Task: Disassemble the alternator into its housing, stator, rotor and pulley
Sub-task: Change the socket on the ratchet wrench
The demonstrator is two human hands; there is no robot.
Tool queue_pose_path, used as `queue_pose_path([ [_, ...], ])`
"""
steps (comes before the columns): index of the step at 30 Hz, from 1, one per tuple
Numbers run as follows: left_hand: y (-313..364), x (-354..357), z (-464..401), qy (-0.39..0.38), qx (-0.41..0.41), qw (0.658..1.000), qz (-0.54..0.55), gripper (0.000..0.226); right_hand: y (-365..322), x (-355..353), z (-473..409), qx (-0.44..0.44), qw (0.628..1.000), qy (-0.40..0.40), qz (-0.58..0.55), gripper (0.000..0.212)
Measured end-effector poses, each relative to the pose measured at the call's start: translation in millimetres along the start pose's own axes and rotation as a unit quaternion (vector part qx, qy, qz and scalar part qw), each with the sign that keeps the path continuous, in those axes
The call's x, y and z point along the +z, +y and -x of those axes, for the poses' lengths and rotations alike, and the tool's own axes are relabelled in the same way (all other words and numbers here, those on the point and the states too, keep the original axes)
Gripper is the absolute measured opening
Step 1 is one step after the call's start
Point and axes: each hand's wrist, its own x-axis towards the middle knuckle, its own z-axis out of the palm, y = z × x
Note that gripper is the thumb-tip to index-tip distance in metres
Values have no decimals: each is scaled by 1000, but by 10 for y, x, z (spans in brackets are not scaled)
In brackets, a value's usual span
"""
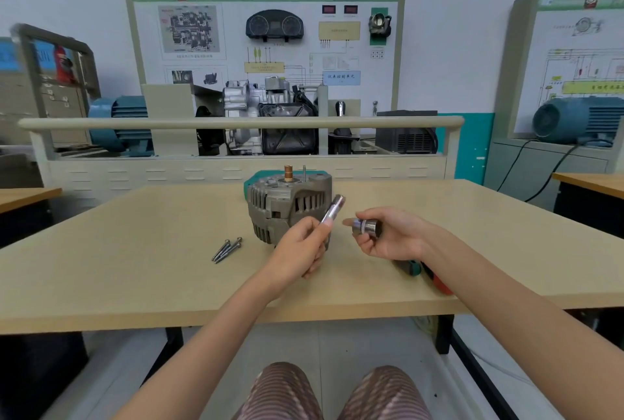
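Shiny metal is in both hands. The left hand point(300, 247) grips a thin silver bar point(332, 213) that tilts up and to the right, with its thick end near the alternator point(287, 207). The right hand point(388, 234) pinches a short round socket point(366, 227) with its open end turned toward the bar. The two hands are near each other but not touching, and there is a small gap between the bar and the socket. It looks like the person holds them this way so the socket can be pushed onto the bar to make one tool. The grey alternator stands on the wooden table point(135, 267), just behind the hands, with a brown shaft point(288, 172) poking up from its top. It still looks like one whole piece. Some long bolts point(227, 250) lie together on the table to the left of it, out of the way so they do not get lost. An orange and green tool point(429, 276) lies on the table partly under the right arm. Most of the taking apart still seems to be left to do.
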Motion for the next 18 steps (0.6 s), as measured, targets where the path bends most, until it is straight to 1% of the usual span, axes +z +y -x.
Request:
queue_pose_path([
  [2, -40, -14, -7, 28, 22, 997, -70, 33, 5, -14, 11, -11, 1000, -11, -7, 29],
  [4, -72, -65, -15, 51, 52, 988, -138, 32, 13, -34, 26, -25, 1000, -18, 0, 31],
  [7, -99, -151, -9, 41, 98, 964, -245, 26, 24, -6, 50, -48, 998, -6, 44, 17],
  [8, -105, -162, -1, 35, 110, 954, -278, 26, 33, 17, 51, -62, 996, 9, 67, 18],
  [11, -118, -141, 23, 37, 124, 939, -317, 25, 65, 94, 38, -102, 984, 55, 137, 22],
  [17, -76, -131, 25, 42, 133, 912, -385, 28, 96, 198, 24, -130, 966, 88, 207, 10],
  [18, -71, -129, 22, 42, 136, 905, -400, 28, 96, 213, 19, -134, 964, 97, 210, 11],
])
